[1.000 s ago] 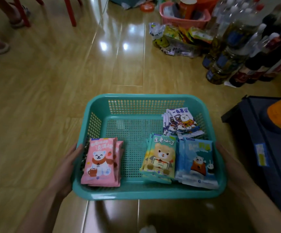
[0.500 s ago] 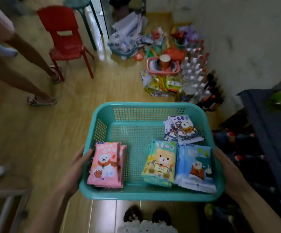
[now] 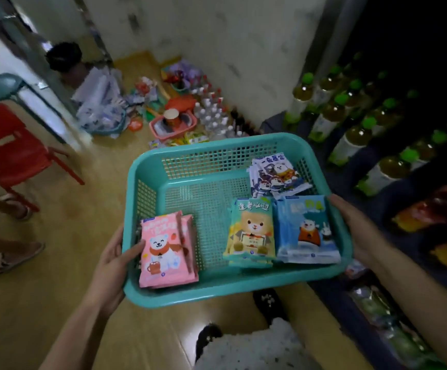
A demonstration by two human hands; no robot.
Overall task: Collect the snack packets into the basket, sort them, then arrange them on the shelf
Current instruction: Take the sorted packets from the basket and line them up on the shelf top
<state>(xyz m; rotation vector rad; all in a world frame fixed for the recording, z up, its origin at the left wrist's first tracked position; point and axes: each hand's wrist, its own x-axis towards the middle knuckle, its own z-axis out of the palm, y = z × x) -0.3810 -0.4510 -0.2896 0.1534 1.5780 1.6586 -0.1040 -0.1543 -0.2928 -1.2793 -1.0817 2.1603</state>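
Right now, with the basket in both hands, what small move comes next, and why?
Probably swing the basket right, toward the shelf with the green-capped bottles. The left hand and right hand grip its sides; inside, sorted, lie a pink pile, yellow pile, blue pile and white pile.

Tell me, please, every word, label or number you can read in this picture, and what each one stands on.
"逢考必过": top of the yellow packet in the basket.
"一夜暴富": top of the navy-and-white packet.
Pink packet and blue packet: titles too blurred to read.
Green-capped bottles: labels too blurred to read.
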